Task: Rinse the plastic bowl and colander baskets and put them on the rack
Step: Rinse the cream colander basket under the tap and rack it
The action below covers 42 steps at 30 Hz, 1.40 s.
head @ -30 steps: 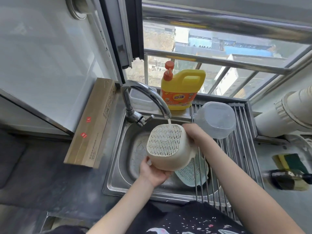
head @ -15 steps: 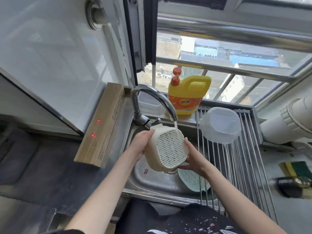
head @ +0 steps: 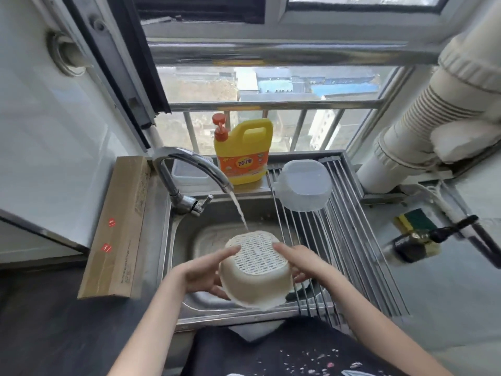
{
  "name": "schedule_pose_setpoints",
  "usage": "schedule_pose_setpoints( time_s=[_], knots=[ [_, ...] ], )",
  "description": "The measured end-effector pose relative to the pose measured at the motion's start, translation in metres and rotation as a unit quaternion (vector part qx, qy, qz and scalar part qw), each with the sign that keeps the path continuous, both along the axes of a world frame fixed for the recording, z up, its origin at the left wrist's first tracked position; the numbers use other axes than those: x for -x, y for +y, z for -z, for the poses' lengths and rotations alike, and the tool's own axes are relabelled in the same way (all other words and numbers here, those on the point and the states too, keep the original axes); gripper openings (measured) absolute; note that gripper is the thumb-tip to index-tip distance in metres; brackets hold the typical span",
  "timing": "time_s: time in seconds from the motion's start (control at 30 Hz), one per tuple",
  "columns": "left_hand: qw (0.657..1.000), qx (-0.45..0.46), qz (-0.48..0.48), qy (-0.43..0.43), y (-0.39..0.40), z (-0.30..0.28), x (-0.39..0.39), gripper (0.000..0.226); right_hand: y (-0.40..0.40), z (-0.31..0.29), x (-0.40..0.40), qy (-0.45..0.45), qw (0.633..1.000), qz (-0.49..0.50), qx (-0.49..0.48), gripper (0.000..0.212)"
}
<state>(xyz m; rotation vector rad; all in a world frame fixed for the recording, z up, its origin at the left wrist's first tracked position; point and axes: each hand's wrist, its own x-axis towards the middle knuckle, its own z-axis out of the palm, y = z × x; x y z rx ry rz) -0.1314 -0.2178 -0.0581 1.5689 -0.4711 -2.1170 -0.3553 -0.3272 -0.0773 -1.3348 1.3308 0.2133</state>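
Observation:
A beige colander basket (head: pixel 257 270) is upside down over the sink (head: pixel 184 234), its perforated bottom facing up. My left hand (head: pixel 206 270) holds its left side and my right hand (head: pixel 301 263) its right side, fingers spread on the mesh. Water runs from the faucet (head: pixel 189 164) onto the basket's far edge. A clear plastic bowl (head: pixel 305 184) lies upside down at the far end of the metal roll-up rack (head: pixel 352 253). The second colander basket is hidden behind the held one.
A yellow detergent bottle (head: pixel 244 150) stands on the sill behind the sink. A long cardboard box (head: pixel 119 226) lies left of the sink. A sponge (head: pixel 414 221) and a dark bottle (head: pixel 414 242) lie on the right counter. A white pipe (head: pixel 423 120) runs at the right.
The basket has come down lower into the sink and turned so its bottom faces up. Both hands shifted to its sides. The camera has tilted.

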Motion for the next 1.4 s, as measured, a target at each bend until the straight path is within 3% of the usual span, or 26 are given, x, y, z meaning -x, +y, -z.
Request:
schedule_pose_setpoints(
  time_s=[0.1,0.2,0.37,0.43,0.53,0.57,0.7,0.83,0.97,1.1,1.17,1.27,1.3,1.4],
  knots=[
    [0.997,-0.036,-0.027,-0.056,0.011,0.002,-0.001,0.065,0.007,-0.005,-0.012,-0.008,1.000,-0.008,-0.028,0.086],
    [0.992,-0.027,-0.082,-0.086,0.013,0.001,-0.006,0.056,0.007,-0.001,-0.023,-0.049,0.996,0.071,-0.017,0.092],
    [0.986,-0.044,-0.118,-0.109,0.019,0.004,-0.001,0.068,0.007,0.002,-0.032,-0.059,0.994,0.083,-0.036,0.086],
    [0.987,-0.024,-0.120,-0.104,0.023,0.003,0.000,0.079,0.007,0.000,-0.031,-0.089,0.988,0.104,-0.071,0.089],
    [0.988,-0.005,-0.105,-0.109,0.030,0.003,0.000,0.101,0.012,-0.002,-0.023,-0.178,0.970,0.124,-0.105,0.076],
    [0.989,-0.002,-0.096,-0.110,0.032,0.004,0.000,0.102,0.014,-0.002,-0.019,-0.204,0.964,0.134,-0.105,0.083],
    [0.984,0.015,-0.156,-0.090,0.031,0.005,0.022,0.074,0.019,-0.001,-0.010,-0.219,0.965,0.118,-0.088,0.111],
    [0.973,0.016,-0.228,-0.040,0.019,0.012,0.046,0.063,0.013,0.003,-0.013,-0.192,0.966,0.170,0.035,0.103],
    [0.990,0.022,-0.127,-0.064,0.003,0.011,0.063,0.052,-0.006,0.002,0.009,-0.140,0.963,0.200,0.117,0.069],
    [0.979,0.072,-0.172,-0.083,-0.031,0.013,0.080,0.104,-0.029,0.002,0.045,-0.145,0.959,0.208,0.126,0.056],
    [0.981,0.105,-0.118,-0.116,-0.050,0.014,0.097,0.097,-0.042,0.006,0.061,-0.142,0.955,0.224,0.135,0.048],
    [0.959,0.151,-0.057,-0.231,-0.076,0.014,0.128,0.065,-0.059,0.011,0.078,-0.115,0.948,0.249,0.162,0.047],
    [0.950,0.160,-0.045,-0.265,-0.083,0.015,0.137,0.065,-0.063,0.012,0.082,-0.104,0.949,0.249,0.162,0.046],
    [0.934,0.149,0.010,-0.326,-0.097,0.029,0.155,0.071,-0.075,0.021,0.086,-0.070,0.952,0.245,0.171,0.080]
  ],
)
